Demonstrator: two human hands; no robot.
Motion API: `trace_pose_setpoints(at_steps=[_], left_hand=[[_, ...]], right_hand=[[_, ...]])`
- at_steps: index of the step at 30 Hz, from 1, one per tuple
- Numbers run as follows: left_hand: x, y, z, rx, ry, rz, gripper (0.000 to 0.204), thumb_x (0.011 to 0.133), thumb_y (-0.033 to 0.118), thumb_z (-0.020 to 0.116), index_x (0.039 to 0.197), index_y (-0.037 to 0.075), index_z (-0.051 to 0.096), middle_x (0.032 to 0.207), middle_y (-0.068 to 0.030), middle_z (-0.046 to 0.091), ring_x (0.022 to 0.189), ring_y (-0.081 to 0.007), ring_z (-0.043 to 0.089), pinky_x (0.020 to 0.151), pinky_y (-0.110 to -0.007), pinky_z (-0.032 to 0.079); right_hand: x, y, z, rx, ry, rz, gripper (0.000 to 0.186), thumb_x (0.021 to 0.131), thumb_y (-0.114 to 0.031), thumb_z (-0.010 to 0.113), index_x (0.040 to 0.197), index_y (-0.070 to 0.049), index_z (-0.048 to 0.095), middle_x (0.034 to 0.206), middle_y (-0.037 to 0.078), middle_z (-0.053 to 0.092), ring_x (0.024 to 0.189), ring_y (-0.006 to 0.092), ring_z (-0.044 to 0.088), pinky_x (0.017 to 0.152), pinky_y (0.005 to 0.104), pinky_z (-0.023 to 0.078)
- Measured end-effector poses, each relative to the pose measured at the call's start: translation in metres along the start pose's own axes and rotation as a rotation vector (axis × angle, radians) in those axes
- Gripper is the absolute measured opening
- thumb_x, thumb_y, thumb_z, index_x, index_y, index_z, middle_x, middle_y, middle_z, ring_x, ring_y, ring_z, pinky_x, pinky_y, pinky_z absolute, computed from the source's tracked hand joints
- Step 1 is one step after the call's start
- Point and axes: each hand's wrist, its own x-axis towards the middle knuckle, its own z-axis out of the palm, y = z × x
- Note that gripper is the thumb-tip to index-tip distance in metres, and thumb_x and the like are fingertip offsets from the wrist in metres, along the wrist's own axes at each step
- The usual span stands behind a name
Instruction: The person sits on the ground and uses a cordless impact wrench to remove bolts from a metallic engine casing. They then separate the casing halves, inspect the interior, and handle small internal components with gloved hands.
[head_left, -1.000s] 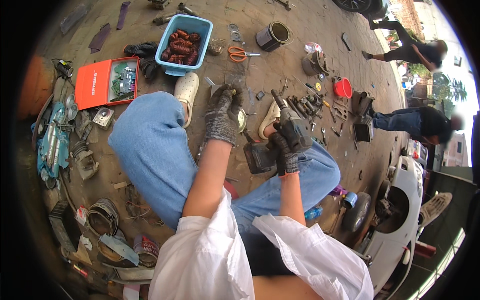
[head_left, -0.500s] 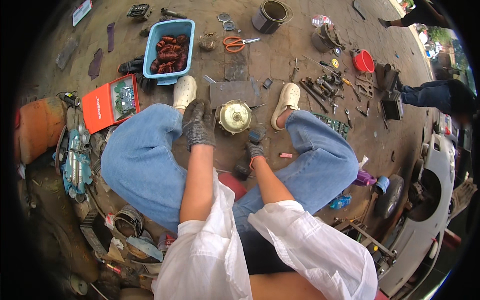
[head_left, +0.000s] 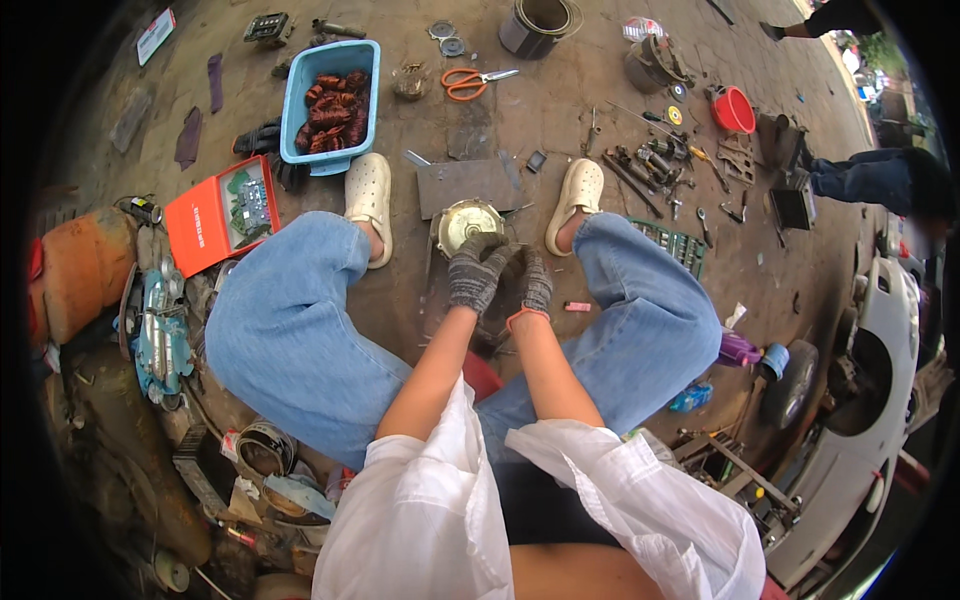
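Observation:
A round metal motor housing (head_left: pixel 463 222), pale gold on its top face, sits on the ground between my feet. My left hand (head_left: pixel 478 272), in a dark grey knit glove, has come to its near edge with the fingers bent. Close beside it is my right hand (head_left: pixel 533 282), gloved too, its fingers curled toward the left ones. The fingertips meet just at the near right of the housing. Whatever is between them is hidden by the gloves. A flat dark metal plate (head_left: pixel 450 187) lies behind the housing.
A blue basin (head_left: pixel 328 166) with copper wire coils (head_left: pixel 338 112) stands at far left, near orange-handled scissors (head_left: pixel 466 85). An open red box (head_left: pixel 200 225) holds a circuit board. Hand tools (head_left: pixel 655 170), a green socket set (head_left: pixel 672 243) and a pink lighter (head_left: pixel 577 306) lie right. Another person (head_left: pixel 858 178) is beyond.
My left hand has moved right, from beside the housing to its near edge. My right hand has come up and closer to the left. The dark block near it is now out of sight.

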Motion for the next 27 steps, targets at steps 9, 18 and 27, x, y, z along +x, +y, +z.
trace_pose_setpoints(at_steps=[9,18,27], left_hand=[[0.016,-0.012,-0.007,0.018,0.266,0.103,0.023,0.081,0.012,0.061,0.100,-0.001,0.062,0.098,-0.0131,0.063,0.091,-0.0200,0.059,0.083,-0.032,0.044],[0.036,-0.045,-0.014,-0.067,0.251,-0.088,0.025,0.081,0.011,0.062,0.103,-0.001,0.060,0.100,-0.0108,0.063,0.092,-0.0163,0.056,0.082,-0.029,0.044],[0.053,-0.163,-0.009,-0.032,0.671,-0.285,0.052,0.084,0.037,0.057,0.122,0.003,0.048,0.121,-0.0156,0.052,0.108,-0.0290,0.050,0.092,-0.038,0.041]], right_hand=[[0.105,-0.058,0.078,0.487,0.073,0.275,0.023,0.088,-0.019,0.046,0.071,-0.005,0.053,0.069,0.006,0.051,0.067,0.0226,0.054,0.074,0.0406,0.046],[0.176,-0.230,0.252,-0.626,-0.254,-0.610,0.072,0.085,-0.059,0.040,0.138,-0.013,0.025,0.140,0.013,0.030,0.123,0.0329,0.037,0.095,0.0490,0.037],[0.160,-0.079,0.122,-0.268,0.088,-0.559,0.030,0.088,-0.021,0.052,0.111,-0.002,0.048,0.101,0.014,0.057,0.087,0.0250,0.061,0.066,0.0320,0.050]])
